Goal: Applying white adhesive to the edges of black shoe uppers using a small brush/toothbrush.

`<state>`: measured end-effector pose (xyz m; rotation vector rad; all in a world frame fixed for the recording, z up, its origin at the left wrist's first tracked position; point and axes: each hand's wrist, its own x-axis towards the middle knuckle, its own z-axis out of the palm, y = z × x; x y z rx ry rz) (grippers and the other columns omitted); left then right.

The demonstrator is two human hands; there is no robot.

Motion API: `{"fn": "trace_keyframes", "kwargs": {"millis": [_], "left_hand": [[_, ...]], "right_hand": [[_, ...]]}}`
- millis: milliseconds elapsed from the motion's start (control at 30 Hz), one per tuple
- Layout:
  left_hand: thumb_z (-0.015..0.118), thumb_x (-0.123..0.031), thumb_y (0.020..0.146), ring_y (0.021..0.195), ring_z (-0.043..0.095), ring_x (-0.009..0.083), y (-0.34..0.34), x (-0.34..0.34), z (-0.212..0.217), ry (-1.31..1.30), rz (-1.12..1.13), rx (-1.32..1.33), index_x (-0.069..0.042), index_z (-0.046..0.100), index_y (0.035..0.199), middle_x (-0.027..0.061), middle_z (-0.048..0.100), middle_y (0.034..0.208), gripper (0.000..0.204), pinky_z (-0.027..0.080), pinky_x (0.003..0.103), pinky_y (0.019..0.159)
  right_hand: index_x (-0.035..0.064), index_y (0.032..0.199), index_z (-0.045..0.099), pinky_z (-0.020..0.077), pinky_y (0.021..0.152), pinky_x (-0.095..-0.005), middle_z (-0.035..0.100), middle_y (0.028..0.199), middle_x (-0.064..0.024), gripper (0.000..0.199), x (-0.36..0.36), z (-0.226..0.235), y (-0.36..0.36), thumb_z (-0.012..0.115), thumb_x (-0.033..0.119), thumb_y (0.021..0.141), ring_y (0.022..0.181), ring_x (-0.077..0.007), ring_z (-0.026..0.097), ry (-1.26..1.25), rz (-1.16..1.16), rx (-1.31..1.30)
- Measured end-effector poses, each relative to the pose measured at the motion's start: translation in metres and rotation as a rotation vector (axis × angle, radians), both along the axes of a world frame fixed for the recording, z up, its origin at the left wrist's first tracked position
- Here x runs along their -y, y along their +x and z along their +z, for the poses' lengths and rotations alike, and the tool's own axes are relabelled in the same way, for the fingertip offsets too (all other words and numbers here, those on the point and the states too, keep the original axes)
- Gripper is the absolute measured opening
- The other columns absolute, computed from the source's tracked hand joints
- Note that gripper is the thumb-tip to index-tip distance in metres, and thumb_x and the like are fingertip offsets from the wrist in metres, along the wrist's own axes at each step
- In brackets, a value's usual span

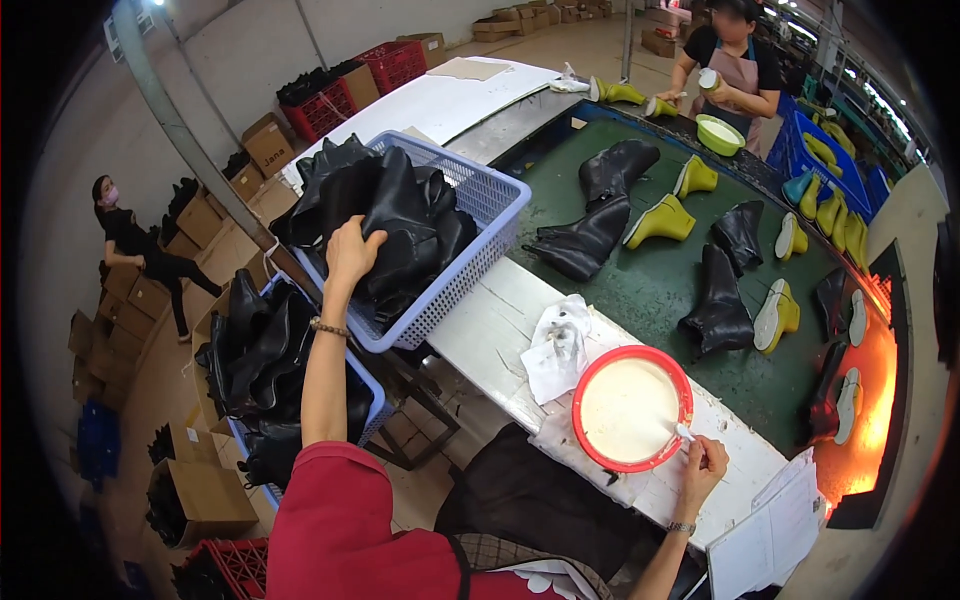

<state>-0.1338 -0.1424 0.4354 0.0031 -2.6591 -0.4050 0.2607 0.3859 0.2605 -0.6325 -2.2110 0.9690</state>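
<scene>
My left hand (352,252) is in a lilac plastic basket (470,165) heaped with black ankle boots, its fingers and thumb closed on a black boot (398,215). Part of that grip is hidden. At the lower right, my right hand (704,464) pinches a small white brush (684,432) at the rim of a red basin (582,420). Cream-coloured liquid (628,408) fills the basin, and the brush's tip is hard to make out. Next to the basin lies a crumpled, stained white cloth (556,350).
Black boots (718,305) and yellow-green boots (662,222) lie on a green conveyor belt (640,315) leading to a glowing orange heater opening (865,430). Across it, a co-worker (735,75) holds a boot near a green bowl (720,133). A second basket of boots (265,345) stands lower left.
</scene>
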Motion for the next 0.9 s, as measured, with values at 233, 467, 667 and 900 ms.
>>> {"fn": "trace_keyframes", "kwargs": {"millis": [233, 467, 667, 900], "left_hand": [[0.068, -0.016, 0.101, 0.096, 0.072, 0.0193, 0.081, -0.073, 0.093, 0.577, -0.519, -0.223, 0.008, 0.058, 0.136, 0.0161, 0.076, 0.110, 0.043, 0.056, 0.032, 0.088], [0.069, -0.009, 0.097, 0.125, 0.061, 0.0180, 0.161, -0.118, -0.020, 1.415, -0.888, 1.132, 0.007, 0.052, 0.145, 0.0115, 0.063, 0.139, 0.054, 0.049, 0.032, 0.107], [0.067, -0.043, 0.099, 0.131, 0.058, 0.0201, 0.189, -0.159, -0.055, 1.178, -1.216, 1.744, 0.009, 0.039, 0.154, 0.0151, 0.059, 0.144, 0.081, 0.046, 0.031, 0.111], [0.062, -0.084, 0.082, 0.136, 0.049, 0.0183, 0.220, -0.174, -0.010, 1.212, -0.958, 1.804, 0.007, 0.029, 0.159, 0.0152, 0.048, 0.153, 0.123, 0.040, 0.032, 0.113]], "right_hand": [[0.0025, 0.088, 0.064, 0.0351, 0.064, -0.0233, 0.056, 0.081, 0.0042, 0.020, -0.008, 0.033, 0.002, 0.063, 0.015, 0.104, 0.074, -0.0055, 0.044, -0.295, -0.108, -0.212], [0.0035, 0.117, 0.072, 0.0371, 0.063, -0.0205, 0.064, 0.092, 0.0046, 0.038, 0.056, 0.165, -0.079, 0.083, 0.008, 0.081, 0.071, -0.0046, 0.046, -0.335, 0.308, -0.275], [0.0030, 0.094, 0.078, 0.0322, 0.058, -0.0225, 0.063, 0.083, 0.0059, 0.027, 0.056, 0.199, -0.090, 0.092, 0.016, 0.075, 0.066, -0.0034, 0.039, -0.412, 0.640, 0.015], [0.0002, 0.085, 0.075, 0.0390, 0.056, -0.0275, 0.061, 0.063, 0.0002, 0.030, 0.079, 0.161, -0.081, 0.090, 0.026, 0.079, 0.061, -0.0067, 0.051, -0.357, 0.529, 0.133]]}}
